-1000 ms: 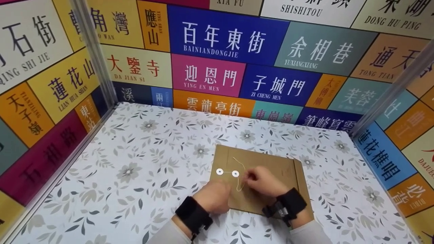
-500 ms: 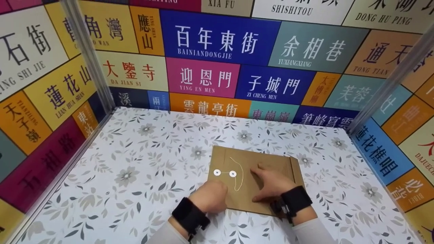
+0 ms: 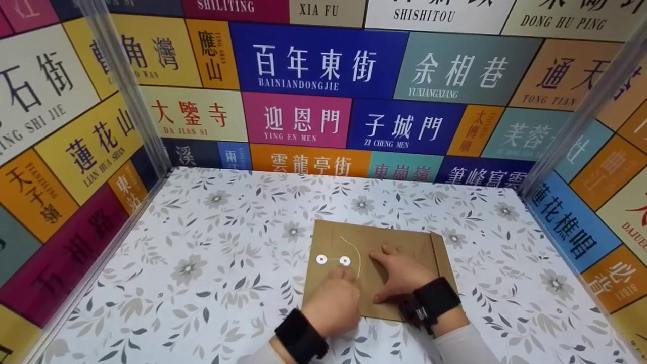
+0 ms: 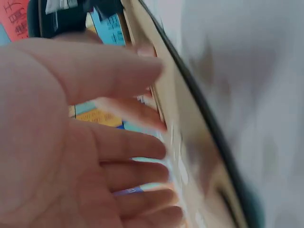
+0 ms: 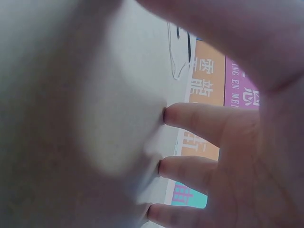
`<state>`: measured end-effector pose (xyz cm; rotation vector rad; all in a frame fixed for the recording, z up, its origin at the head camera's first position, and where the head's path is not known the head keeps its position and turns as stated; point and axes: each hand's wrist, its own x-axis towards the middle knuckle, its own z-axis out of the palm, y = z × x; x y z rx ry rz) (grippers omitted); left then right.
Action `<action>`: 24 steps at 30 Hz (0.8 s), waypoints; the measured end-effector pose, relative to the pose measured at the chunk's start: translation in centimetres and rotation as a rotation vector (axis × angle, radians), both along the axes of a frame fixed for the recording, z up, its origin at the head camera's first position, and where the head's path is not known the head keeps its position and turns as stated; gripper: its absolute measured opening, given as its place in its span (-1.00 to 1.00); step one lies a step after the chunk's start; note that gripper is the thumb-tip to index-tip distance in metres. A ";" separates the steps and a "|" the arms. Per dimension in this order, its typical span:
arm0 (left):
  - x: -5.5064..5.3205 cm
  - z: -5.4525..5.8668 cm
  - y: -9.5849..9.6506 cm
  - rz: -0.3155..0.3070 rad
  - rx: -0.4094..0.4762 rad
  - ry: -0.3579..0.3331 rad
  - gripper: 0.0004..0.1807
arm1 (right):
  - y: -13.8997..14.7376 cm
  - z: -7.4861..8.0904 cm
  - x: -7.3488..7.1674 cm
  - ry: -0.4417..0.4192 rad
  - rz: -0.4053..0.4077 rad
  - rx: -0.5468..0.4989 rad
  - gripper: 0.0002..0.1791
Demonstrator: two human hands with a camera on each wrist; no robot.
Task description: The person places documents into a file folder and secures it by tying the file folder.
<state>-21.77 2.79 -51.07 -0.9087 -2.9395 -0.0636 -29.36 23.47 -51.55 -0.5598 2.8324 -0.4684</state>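
A brown kraft paper envelope (image 3: 371,240) lies flat on the table, with two white round buttons (image 3: 321,259) near its left end. A thin pale string (image 3: 359,255) curves loosely from beside the right button. My left hand (image 3: 334,303) is over the envelope's lower left, fingertips close to that button and the string. The left wrist view shows its fingers nearly straight, with nothing between them and the thumb, beside the envelope's edge (image 4: 172,95). My right hand (image 3: 403,275) is spread on the envelope's right half; in the right wrist view its fingertips (image 5: 171,114) rest on the paper.
A white tablecloth (image 3: 242,242) with grey flowers and leaves covers the table. Printed wall panels (image 3: 318,60) with colourful name signs stand at the back and both sides, joined by clear corner strips (image 3: 126,76). Black straps (image 3: 302,335) circle both wrists.
My right hand let go of the string, spread out and settled on the envelope. My left hand moved from the envelope's lower left edge up and right, toward the right button and string.
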 end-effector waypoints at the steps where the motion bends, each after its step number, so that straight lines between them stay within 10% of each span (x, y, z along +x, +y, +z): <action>1: -0.1 -0.2 0.4 -0.032 0.024 0.008 -0.74 | 0.1 0.0 0.1 0.005 0.001 0.009 0.22; 6: -1.2 -0.9 2.2 -0.044 0.102 0.036 -0.90 | 0.5 0.3 0.2 0.020 0.008 0.028 0.21; 16: -4.2 -1.0 5.1 0.270 0.190 0.034 -0.87 | 0.1 0.5 0.1 -0.005 -0.002 -0.016 0.20; 24: -4.7 -1.4 4.3 0.256 0.177 0.084 -0.85 | -0.8 0.4 0.3 0.019 0.007 -0.035 0.19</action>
